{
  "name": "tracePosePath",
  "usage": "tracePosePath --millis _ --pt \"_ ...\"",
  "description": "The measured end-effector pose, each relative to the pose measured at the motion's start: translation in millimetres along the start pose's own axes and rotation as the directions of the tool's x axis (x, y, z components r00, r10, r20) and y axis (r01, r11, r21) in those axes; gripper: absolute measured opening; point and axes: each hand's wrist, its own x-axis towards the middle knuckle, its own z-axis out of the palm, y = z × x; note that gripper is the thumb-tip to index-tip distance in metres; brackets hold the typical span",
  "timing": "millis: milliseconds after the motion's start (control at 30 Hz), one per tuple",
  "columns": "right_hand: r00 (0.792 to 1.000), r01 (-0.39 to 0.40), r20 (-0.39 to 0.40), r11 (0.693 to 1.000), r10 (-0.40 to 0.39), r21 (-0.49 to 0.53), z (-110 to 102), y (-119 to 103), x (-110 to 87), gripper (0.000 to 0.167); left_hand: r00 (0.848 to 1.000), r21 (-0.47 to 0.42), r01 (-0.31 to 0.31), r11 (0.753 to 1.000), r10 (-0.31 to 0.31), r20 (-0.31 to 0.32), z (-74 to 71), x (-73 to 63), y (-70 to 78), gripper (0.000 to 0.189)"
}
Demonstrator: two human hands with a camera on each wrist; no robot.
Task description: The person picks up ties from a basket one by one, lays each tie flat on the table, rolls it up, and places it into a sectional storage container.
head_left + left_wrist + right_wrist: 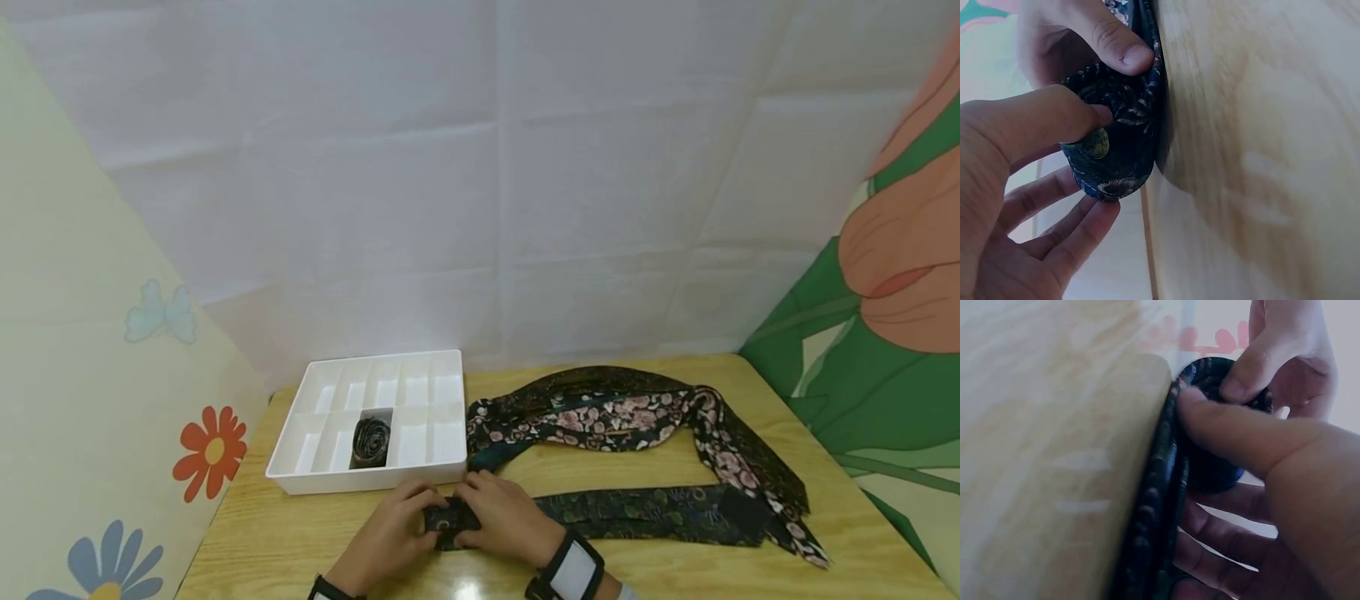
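A dark patterned necktie (637, 512) lies along the front of the table, its left end wound into a roll (1116, 150). My left hand (393, 529) pinches that roll from the left, thumb on its coiled side and fingertips at its outer curve. From the other side my right hand (506, 518) grips the roll where the flat length runs into it; the thumb presses the coil's edge in the right wrist view. Behind the hands stands a white divided tray (360, 479), with one rolled dark necktie (371, 440) in a front-row compartment.
Several dark and pink-flowered neckties (622, 417) lie in a loose heap right of the tray, their ends trailing over the right end of the flat necktie. A white sheet (480, 208) hangs behind the wooden table (300, 542). Painted panels stand at both sides.
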Motion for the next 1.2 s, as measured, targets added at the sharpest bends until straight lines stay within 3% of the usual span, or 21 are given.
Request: tracePosePath --millis 233,433,633,767,1200 --pt "0.999 -0.029 0.023 0.999 0.027 0.046 -2 -2 0.5 0.047 0.994 -0.037 0.045 0.998 -0.041 0.106 2.7 4.8 0.4 0.039" --pt "1.0 0.007 0.024 0.994 -0.01 0.105 -4 0 -3.0 0.052 0.99 -0.057 0.018 0.998 -0.009 0.141 -0.6 5.5 0.5 0.038" --pt "1.0 -0.007 0.019 0.998 0.006 0.057 -3 -2 -4.7 0.05 0.98 -0.171 0.112 0.979 -0.081 0.181 -1.0 7.3 -0.9 0.044" --pt "1.0 -0.001 0.025 0.998 -0.001 0.066 -4 -3 -6.9 0.049 0.981 -0.222 0.106 0.969 -0.066 0.18 2.4 7.0 -1.8 0.035" --pt "1.0 -0.026 0.013 0.994 0.024 0.103 -8 -6 -12.2 0.047 0.99 -0.136 0.05 0.99 -0.031 0.14 3.3 5.8 4.0 0.039"
